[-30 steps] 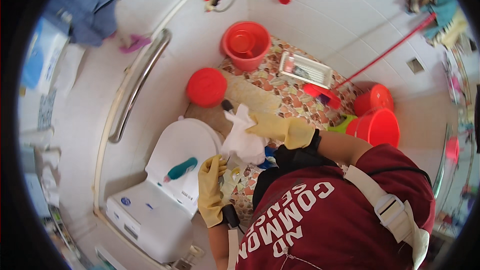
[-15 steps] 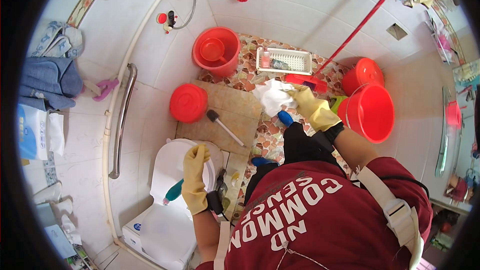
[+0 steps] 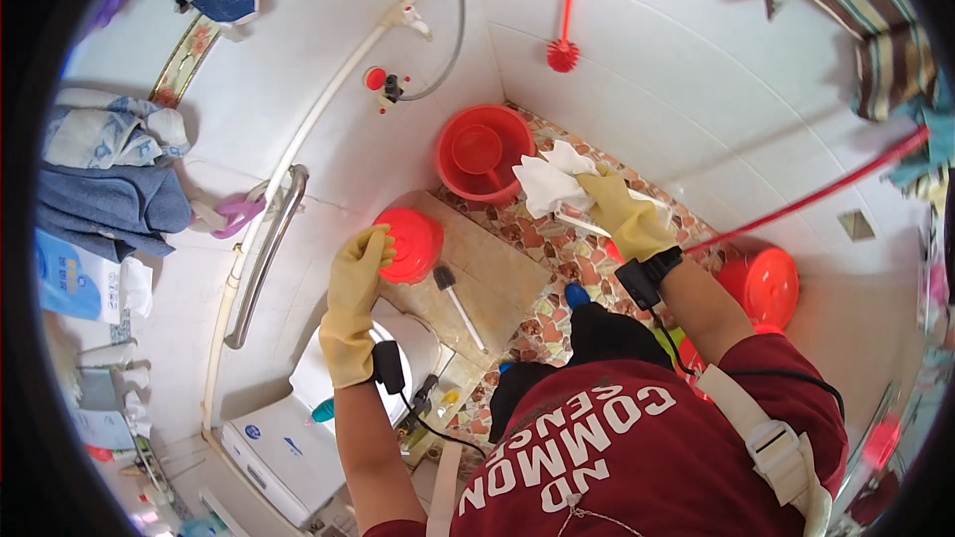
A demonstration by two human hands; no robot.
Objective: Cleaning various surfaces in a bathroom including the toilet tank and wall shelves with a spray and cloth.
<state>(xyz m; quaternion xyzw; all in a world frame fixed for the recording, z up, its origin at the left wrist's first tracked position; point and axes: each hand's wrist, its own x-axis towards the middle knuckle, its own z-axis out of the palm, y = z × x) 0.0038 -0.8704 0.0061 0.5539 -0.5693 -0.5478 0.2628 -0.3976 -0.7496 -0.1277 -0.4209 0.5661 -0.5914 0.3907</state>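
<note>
We see the yellow-rubber-gloved right hand (image 3: 627, 214) gripping a limp white wipe (image 3: 549, 181); its loose corner could dip into the round red plastic tub (image 3: 450, 175). Left hand (image 3: 355, 283) curled; contents, we can't tell.

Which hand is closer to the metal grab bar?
Left. The left hand is just right of the bar; the right hand is farther right, past the red bucket.

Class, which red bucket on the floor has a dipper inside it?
The open red bucket just left of the white wad in the right hand: a smaller red dipper sits in it, and none shows in the others.
</note>
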